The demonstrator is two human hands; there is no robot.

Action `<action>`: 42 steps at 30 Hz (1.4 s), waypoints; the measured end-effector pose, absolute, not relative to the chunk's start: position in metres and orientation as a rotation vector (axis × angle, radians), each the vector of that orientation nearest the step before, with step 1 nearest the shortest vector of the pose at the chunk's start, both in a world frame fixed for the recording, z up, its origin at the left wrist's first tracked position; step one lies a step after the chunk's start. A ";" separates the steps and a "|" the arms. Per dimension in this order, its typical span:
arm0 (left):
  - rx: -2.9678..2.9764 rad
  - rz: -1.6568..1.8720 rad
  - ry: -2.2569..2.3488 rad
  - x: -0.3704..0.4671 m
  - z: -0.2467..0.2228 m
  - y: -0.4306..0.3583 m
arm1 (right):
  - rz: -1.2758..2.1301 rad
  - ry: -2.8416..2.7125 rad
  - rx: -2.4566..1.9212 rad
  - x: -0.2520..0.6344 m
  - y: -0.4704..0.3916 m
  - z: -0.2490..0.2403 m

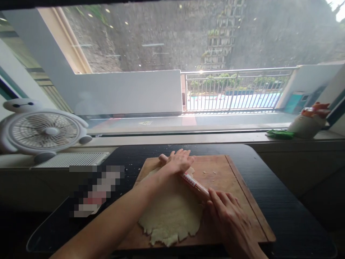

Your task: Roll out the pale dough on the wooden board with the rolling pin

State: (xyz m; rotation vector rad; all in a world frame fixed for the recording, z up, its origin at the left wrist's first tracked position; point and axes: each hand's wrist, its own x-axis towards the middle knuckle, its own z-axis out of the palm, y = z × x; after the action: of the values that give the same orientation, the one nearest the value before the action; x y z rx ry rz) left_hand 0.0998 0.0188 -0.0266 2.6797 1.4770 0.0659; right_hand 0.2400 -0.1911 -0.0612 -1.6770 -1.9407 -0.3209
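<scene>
A rolling pin (194, 184), with a printed label around its middle, lies diagonally over a wide, thin sheet of pale dough (171, 212). The dough's near edge is ragged and cracked. Underneath is a wooden cutting board (252, 216). My left hand (181, 161) presses palm-down across the pin near its far end, fingers stretched out beyond it. At the near end, my right hand (229, 214) curls its fingers over the pin. My left forearm hides part of the dough's left side.
The black table (283, 201) stands below a window sill (215, 137). A white figure-shaped fan (50, 131) is at the left, near a blurred-out item (99, 190) on the table. On the sill at the right are a pale pot-like object (307, 126) and a green cloth-like item (280, 134).
</scene>
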 end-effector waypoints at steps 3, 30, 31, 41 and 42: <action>2.685 0.083 1.464 0.092 -0.024 0.014 | -0.332 -1.975 -1.667 0.234 -0.196 -0.063; 2.792 0.169 1.387 0.088 -0.023 -0.061 | -0.307 -1.907 -1.552 0.221 -0.211 -0.054; 2.832 0.188 1.377 0.076 -0.023 -0.069 | -0.296 -1.914 -1.510 0.216 -0.213 -0.055; 2.776 0.161 1.426 0.096 -0.022 -0.057 | -0.172 -1.870 -1.614 0.229 -0.208 -0.055; 2.745 0.161 1.435 0.107 -0.022 -0.048 | -0.187 -1.866 -1.634 0.234 -0.205 -0.055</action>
State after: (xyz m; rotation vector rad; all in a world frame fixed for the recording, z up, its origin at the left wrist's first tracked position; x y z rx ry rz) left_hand 0.1067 -0.0478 -0.0219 2.7454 1.4350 0.1607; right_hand 0.2339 -0.2052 -0.0545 -1.6339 -1.8660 -0.1870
